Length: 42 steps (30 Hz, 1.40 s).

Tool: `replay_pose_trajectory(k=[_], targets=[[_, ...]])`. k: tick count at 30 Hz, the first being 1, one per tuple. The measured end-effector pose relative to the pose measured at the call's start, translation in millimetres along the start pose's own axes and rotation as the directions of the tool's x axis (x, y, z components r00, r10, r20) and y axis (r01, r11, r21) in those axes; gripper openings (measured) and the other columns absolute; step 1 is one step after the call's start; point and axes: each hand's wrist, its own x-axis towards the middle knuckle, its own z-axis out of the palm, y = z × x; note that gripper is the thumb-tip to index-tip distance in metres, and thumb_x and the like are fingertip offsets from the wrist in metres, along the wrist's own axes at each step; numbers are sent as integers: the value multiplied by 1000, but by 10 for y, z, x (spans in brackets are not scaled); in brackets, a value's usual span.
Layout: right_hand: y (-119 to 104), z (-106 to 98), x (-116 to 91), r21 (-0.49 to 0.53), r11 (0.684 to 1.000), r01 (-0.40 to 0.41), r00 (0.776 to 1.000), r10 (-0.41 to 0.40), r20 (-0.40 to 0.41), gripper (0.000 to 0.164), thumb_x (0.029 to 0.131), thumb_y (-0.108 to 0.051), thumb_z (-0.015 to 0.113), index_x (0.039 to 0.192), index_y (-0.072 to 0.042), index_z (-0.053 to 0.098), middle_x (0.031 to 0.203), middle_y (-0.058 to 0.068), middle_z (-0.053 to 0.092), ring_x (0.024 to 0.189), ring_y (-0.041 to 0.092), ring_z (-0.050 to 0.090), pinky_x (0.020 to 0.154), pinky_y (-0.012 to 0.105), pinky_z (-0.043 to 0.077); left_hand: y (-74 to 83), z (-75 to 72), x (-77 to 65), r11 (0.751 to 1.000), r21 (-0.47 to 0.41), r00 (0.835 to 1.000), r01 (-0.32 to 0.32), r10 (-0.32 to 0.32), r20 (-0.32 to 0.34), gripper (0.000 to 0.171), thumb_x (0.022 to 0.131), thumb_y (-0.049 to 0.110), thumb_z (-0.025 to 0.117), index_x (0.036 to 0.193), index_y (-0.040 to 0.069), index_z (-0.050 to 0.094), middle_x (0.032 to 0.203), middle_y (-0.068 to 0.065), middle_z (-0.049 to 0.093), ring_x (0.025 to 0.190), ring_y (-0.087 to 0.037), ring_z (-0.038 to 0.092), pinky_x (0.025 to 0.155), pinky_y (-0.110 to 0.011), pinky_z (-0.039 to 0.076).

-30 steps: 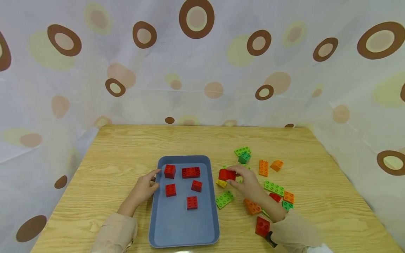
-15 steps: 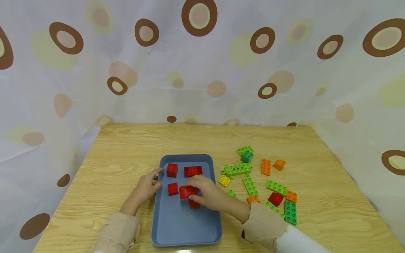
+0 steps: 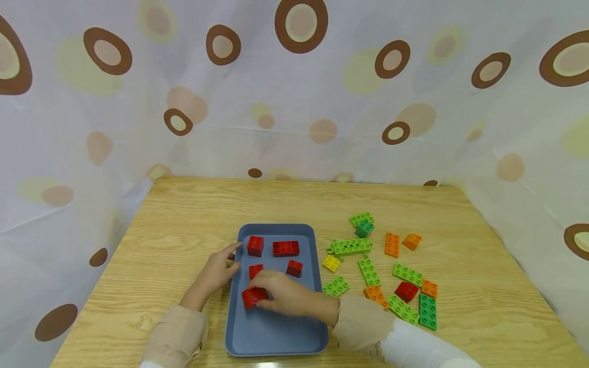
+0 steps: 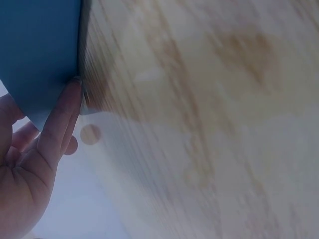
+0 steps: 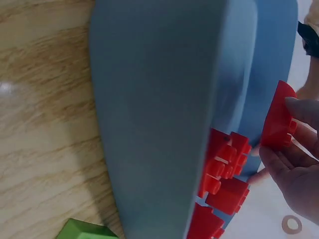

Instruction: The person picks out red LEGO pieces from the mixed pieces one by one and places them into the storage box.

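Note:
My right hand (image 3: 285,294) pinches a curved red toy brick (image 3: 252,298) between thumb and fingers, over the left middle of the blue-grey tray (image 3: 280,340). The right wrist view shows the brick's (image 5: 278,117) smooth curved face and its studs. Several red bricks lie in the tray, among them a long one (image 3: 286,248) at the back and a small block (image 3: 294,268). Part of a square brick (image 3: 255,270) shows behind my right fingers. My left hand (image 3: 215,276) touches the tray's left edge with extended fingers, also seen against the tray wall (image 4: 40,55) in the left wrist view.
Loose bricks lie right of the tray on the wooden table (image 3: 193,209): a yellow square (image 3: 331,263), a long light-green piece (image 3: 350,247), a dark-green plate (image 3: 428,312), an orange plate (image 3: 392,245) and a red brick (image 3: 407,292). A patterned cloth (image 3: 294,102) hangs behind.
My right hand has carried the curved red brick left from the loose bricks, across the tray to its left middle. My left hand has stayed at the tray's edge.

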Motion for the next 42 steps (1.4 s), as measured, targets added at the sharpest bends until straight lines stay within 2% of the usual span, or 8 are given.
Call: replay_pose_trajectory(k=[5,12,23,31,37,42], targets=[[13,62,53,-24,1000,13,999,-11,45,31,83,-12,68,113,-9,63,111,1,63,102,7,55,91,16,44,1,-7,7,1000,1,1000,4,-4,1,51,82,-2,55,132,-2,47,104,-28,60,81,-28,65,63,-31,53],[52,161,113,-48,999,12,995,-7,100,32,82,-12,68,113,-10,63,111,-1,64,100,4,55,88,14,44,9,-10,1,1000,-20,1000,1,-1,-3,50,82,-3,54,132,-3,47,101,-27,60,72,-23,63,57,-27,51],[95,237,128,-70,996,52,995,-46,90,32,82,-12,69,113,-10,63,107,-1,65,96,4,55,86,12,45,16,-11,-3,1000,-22,1000,13,-13,2,50,83,-3,55,132,-2,47,105,-27,61,78,-24,64,59,-28,51],[70,217,107,-84,996,20,995,-12,100,38,81,-13,70,118,-10,60,113,-1,63,101,5,55,88,13,45,7,4,2,1000,-18,1000,2,-2,-4,49,83,-3,54,131,-3,47,102,-27,61,74,-23,63,57,-28,51],[60,94,38,-24,1000,-11,998,12,55,43,82,-14,69,123,-7,57,121,3,61,109,9,55,92,17,45,21,19,1,1000,-11,1000,-8,8,-15,50,82,-3,55,131,-3,48,100,-27,61,69,-21,63,55,-27,51],[49,-117,-54,9,1000,-3,997,4,-79,42,83,-13,68,123,-4,57,123,6,60,116,16,53,96,26,46,9,-12,-21,1000,-24,1000,-20,20,-4,50,83,-1,55,132,-2,47,101,-27,60,66,-19,61,54,-28,50]])
